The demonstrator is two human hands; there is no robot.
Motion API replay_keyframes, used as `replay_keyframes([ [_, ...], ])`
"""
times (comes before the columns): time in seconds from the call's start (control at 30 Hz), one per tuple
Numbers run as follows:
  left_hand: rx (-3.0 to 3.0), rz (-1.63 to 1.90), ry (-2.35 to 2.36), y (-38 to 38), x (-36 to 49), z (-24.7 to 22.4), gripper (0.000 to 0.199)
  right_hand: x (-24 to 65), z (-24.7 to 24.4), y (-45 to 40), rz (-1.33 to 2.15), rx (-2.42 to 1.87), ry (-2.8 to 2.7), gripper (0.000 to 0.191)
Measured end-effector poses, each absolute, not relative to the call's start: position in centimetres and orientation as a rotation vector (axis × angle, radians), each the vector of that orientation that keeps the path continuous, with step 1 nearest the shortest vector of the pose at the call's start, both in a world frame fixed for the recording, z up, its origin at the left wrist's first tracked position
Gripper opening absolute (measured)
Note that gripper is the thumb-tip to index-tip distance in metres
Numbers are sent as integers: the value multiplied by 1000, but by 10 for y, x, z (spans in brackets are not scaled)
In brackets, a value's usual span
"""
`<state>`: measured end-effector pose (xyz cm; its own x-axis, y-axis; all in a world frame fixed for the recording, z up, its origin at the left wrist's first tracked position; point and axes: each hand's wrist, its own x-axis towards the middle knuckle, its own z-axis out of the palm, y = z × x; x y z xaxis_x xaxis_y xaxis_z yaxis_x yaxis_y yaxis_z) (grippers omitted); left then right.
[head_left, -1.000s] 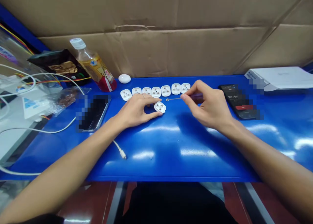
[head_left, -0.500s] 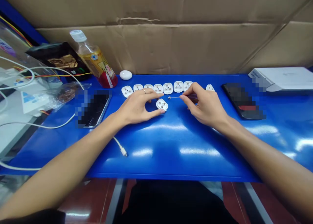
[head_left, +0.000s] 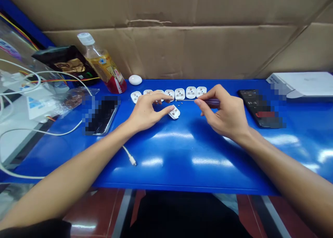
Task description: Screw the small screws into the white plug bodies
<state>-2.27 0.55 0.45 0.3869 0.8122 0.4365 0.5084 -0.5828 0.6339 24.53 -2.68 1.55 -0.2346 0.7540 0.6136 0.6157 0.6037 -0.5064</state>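
Note:
My right hand [head_left: 225,111] pinches a screwdriver [head_left: 212,103] with a dark purple handle, its thin shaft pointing left and lying nearly level. My left hand [head_left: 148,109] is spread, with the thumb touching the upper left of a white plastic piece [head_left: 176,114] that carries small metal screws. The left index fingertip reaches close to the screwdriver's tip; whether they touch I cannot tell. Loose tiny screws [head_left: 179,105] lie on the blue table between the piece and the shaft. Behind my hands runs a row of similar white pieces [head_left: 179,94], some partly hidden by the left fingers.
Phones lie to the left [head_left: 101,115] and right [head_left: 260,108]. A drink bottle [head_left: 106,66], a black pouch [head_left: 70,64] and a white oval object [head_left: 135,80] stand at the back left. Cables [head_left: 132,160] cross the left side. A white box [head_left: 307,84] sits back right.
The screwdriver tip has moved slightly back and left, toward my left index finger. My left thumb has come onto the near white piece, which has turned a little. Loose screws now show apart from the tip.

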Motion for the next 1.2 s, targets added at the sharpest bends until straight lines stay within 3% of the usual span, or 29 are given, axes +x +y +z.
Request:
replay_keyframes([
  [0.8, 2453, 1198, 921, 4, -23, 9, 11, 241, 26, -41, 59, -977, -2010, 8],
  [1.03, 2818, 1059, 971, 9, -30, 6, 24, 245, 27, -39, 35, -951, -2115, 6],
  [1.2, 2746, 1050, 913, 7, -30, 5, 17, 258, 28, -35, 2, -821, -2298, 5],
])
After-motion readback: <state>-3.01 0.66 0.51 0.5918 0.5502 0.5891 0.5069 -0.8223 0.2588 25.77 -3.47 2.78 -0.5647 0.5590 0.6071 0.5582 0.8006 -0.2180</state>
